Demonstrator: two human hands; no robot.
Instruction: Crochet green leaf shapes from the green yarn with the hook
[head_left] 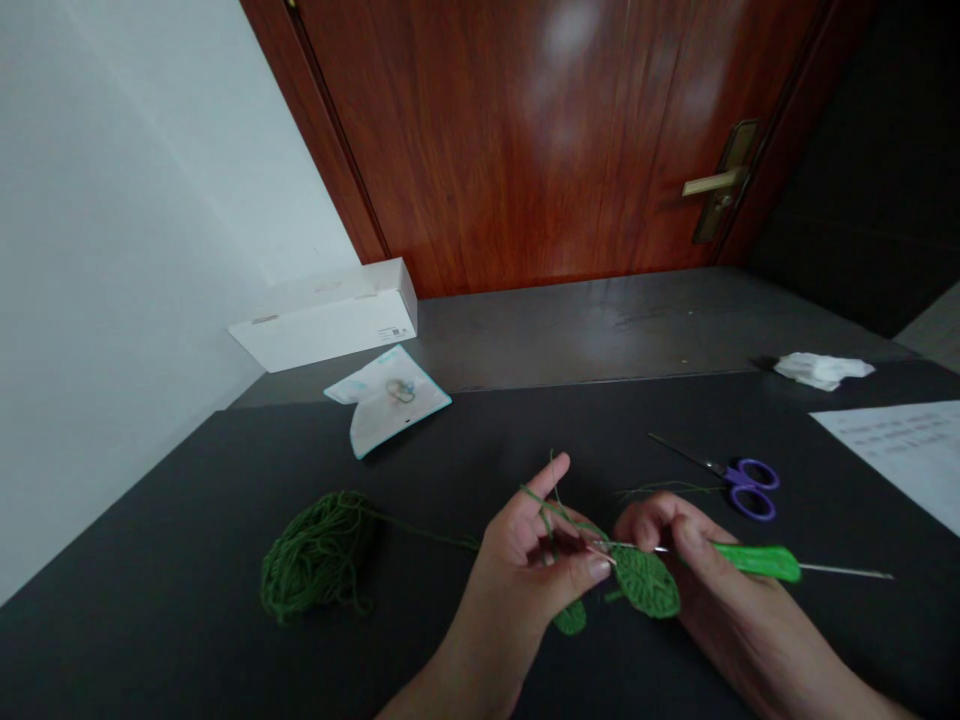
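Between my hands is a green crocheted piece (649,580), leaf-shaped, with a smaller rounded part (571,617) hanging below my left hand. My left hand (529,560) pinches the piece's edge between thumb and fingers, its index finger raised with green yarn running over it. In my right hand (701,550) is a crochet hook with a bright green handle (761,561). The hook's metal tip reaches left to the edge of the piece, near my left thumb. From a ball of green yarn (315,555) at the left, a strand leads to my left hand.
Purple-handled scissors (750,488) lie beyond my right hand, near a loose yarn strand. A white-and-teal packet (401,395) and a long white box (330,318) are at the back left. Crumpled white tissue (821,369) and a printed sheet (900,450) lie at the right.
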